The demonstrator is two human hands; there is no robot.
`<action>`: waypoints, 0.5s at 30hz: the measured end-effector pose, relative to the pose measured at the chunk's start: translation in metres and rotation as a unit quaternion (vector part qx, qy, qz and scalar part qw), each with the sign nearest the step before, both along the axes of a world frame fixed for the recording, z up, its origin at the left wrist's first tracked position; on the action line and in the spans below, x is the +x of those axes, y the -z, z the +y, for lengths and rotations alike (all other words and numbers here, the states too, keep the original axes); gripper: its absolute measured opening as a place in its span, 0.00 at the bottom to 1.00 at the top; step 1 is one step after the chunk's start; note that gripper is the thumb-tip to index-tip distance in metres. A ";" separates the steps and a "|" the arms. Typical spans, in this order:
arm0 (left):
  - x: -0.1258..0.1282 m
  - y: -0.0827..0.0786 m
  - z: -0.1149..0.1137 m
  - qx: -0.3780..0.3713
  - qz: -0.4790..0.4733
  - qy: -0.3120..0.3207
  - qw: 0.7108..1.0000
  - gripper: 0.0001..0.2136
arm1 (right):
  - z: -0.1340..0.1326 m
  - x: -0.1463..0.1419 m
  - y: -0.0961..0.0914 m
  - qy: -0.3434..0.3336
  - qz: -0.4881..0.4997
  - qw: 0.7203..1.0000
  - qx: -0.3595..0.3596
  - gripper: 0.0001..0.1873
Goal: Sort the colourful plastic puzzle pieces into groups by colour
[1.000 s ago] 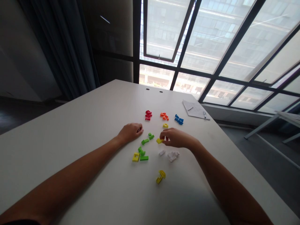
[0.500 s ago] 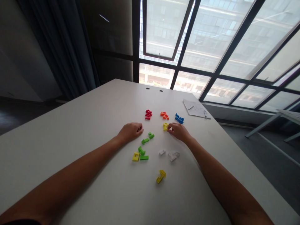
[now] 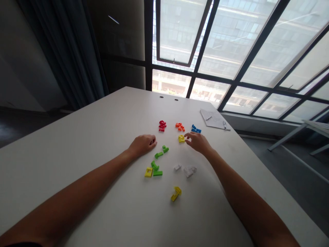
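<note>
Small coloured plastic pieces lie scattered on a white table (image 3: 84,147). My right hand (image 3: 198,142) hovers just right of a yellow pile (image 3: 181,138), fingers apart and holding nothing. My left hand (image 3: 143,144) rests on the table in a loose fist, close to two green pieces (image 3: 161,152). Behind the hands sit a red pile (image 3: 162,126), an orange pile (image 3: 180,127) and a blue pile (image 3: 196,129). Nearer me lie more green pieces (image 3: 155,169), a yellow square piece (image 3: 148,172), white pieces (image 3: 187,169) and another yellow piece (image 3: 176,193).
A sheet of paper (image 3: 214,119) with a pen (image 3: 224,125) lies at the table's far right edge. Large windows rise behind the table and a dark curtain (image 3: 69,51) hangs at the left. The floor drops away past the right edge.
My right hand carried a yellow piece from the middle of the table up to the yellow pile, let it go there and opened. My left hand stayed still.
</note>
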State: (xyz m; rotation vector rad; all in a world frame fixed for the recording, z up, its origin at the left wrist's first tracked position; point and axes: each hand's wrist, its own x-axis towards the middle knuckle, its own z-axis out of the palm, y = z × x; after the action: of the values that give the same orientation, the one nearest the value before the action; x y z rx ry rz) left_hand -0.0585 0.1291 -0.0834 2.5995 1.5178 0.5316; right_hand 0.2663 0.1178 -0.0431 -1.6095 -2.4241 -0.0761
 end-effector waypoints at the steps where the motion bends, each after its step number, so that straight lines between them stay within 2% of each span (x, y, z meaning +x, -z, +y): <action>1: 0.000 0.000 0.000 0.001 0.000 0.001 1.000 0.11 | -0.003 -0.001 -0.010 -0.013 0.001 1.000 -0.019 0.11; 4: 0.000 0.001 0.000 0.005 0.002 -0.001 1.000 0.11 | -0.016 -0.006 -0.040 -0.085 0.005 0.992 -0.097 0.07; 7: 0.000 0.001 0.000 0.004 0.004 -0.003 1.000 0.12 | -0.036 -0.020 -0.063 -0.146 0.007 0.976 -0.164 0.08; 11: 0.000 0.001 0.000 0.003 0.001 -0.005 1.000 0.12 | -0.063 -0.042 -0.079 -0.194 -0.001 0.958 -0.213 0.12; 15: 0.000 0.001 0.001 0.013 0.006 -0.005 1.000 0.12 | -0.088 -0.059 -0.089 -0.211 -0.036 0.946 -0.244 0.15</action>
State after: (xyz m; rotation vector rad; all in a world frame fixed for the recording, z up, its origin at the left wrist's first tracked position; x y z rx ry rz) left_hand -0.0587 0.1300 -0.0846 2.6197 1.5370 0.5414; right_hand 0.2073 0.0299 0.0454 -1.2070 -2.9486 0.5895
